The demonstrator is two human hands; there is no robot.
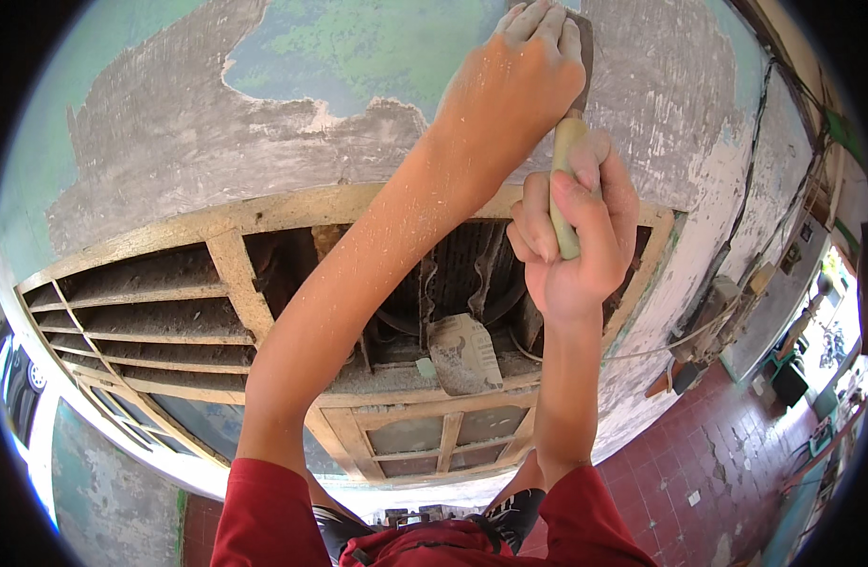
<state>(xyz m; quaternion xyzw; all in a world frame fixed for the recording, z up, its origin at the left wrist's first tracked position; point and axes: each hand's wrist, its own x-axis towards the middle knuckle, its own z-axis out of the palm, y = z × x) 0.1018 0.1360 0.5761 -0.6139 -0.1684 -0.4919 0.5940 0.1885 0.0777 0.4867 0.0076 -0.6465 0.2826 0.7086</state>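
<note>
- The wall [217, 142] filled most of the view, bare grey plaster where the paint had come away, with a ragged island of green and pale blue paint [358, 47] left near the top.
- Below it ran a wooden vent frame [231, 283], pale and dusty, with slanted louvre slats [141, 321] on the left side and small glazed panes [434, 430] lower down.
- Off to the right, a red tiled floor [708, 463] curved away, and dark cables [751, 161] hung down the wall's edge.
- Behind the frame's middle opening sat a crumpled grey paper sack [464, 354], resting on the ledge.
- Both forearms came up from red sleeves [264, 515], speckled all over with pale dust.
- The left hand [514, 85] was raised highest, fingers curled and pressed over the top of the scraper's blade, flat against the wall.
- The right hand [576, 236] sat just below it, clenched tight around the handle.
- The scraper [564, 189] stood nearly upright between the two hands: a pale wooden handle in the right fist, its dark blade against the grey plaster beneath the left hand's fingers, just above the vent frame's top rail.
</note>
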